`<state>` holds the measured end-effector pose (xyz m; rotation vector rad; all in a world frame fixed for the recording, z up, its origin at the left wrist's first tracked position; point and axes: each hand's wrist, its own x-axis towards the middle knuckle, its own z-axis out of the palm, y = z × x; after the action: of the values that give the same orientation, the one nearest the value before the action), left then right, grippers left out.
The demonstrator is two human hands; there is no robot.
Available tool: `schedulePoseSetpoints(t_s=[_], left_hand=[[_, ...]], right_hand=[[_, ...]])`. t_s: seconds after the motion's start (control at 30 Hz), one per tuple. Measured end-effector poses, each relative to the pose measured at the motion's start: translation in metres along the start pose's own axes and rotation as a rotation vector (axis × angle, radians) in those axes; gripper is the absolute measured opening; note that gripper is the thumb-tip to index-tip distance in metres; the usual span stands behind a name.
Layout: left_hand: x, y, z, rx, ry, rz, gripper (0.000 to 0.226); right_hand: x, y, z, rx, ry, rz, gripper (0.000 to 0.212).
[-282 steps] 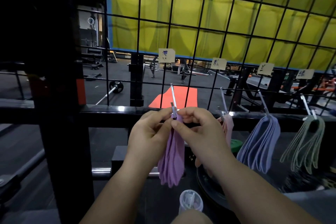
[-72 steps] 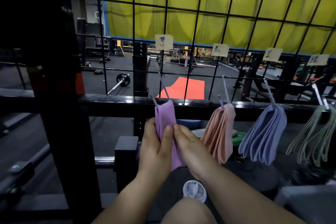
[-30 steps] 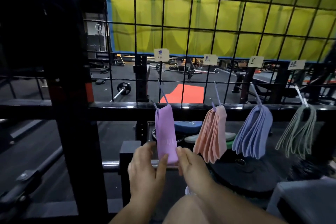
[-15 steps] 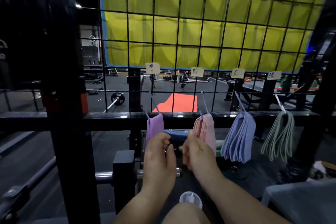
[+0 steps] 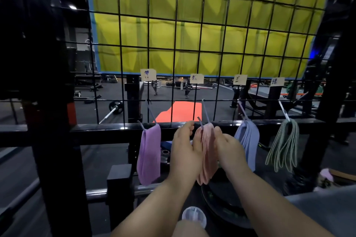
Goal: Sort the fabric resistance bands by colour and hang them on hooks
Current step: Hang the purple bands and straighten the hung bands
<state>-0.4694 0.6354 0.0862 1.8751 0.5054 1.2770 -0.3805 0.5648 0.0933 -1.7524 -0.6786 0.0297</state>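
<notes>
Four bunches of fabric bands hang from hooks on a black wire grid [image 5: 200, 48]: purple bands [image 5: 149, 156] at the left, then pink bands [image 5: 207, 152], blue bands [image 5: 248, 142] and green bands [image 5: 283, 146] at the right. Each hook sits under a small paper label, such as the one [image 5: 148, 74] above the purple bunch. My left hand [image 5: 185, 152] grips the left side of the pink bunch and my right hand [image 5: 229, 150] grips its right side. The purple bunch hangs free.
A thick black post [image 5: 55, 140] stands at the left and a black crossbar [image 5: 107, 131] runs behind the bands. Weight plates [image 5: 221, 202] lie below the hooks. A small clear cup [image 5: 193, 217] sits near my knee. A grey surface [image 5: 323, 204] is at lower right.
Both hands let go of the purple bunch, moved right and took hold of the pink bunch. The view tilted up.
</notes>
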Motion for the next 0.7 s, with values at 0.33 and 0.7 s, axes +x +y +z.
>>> schedulePoseSetpoints(t_s=[0.33,0.7], left_hand=[[0.016,0.000,0.007,-0.031,-0.047,0.073,0.021],[0.023,0.007,0.004,-0.286,-0.113,-0.068,0.023]], right_hand=[[0.007,0.011,0.003,-0.176,-0.021,0.058,0.045],[0.010,0.005,0.013,0.418,-0.212,0.295,0.053]])
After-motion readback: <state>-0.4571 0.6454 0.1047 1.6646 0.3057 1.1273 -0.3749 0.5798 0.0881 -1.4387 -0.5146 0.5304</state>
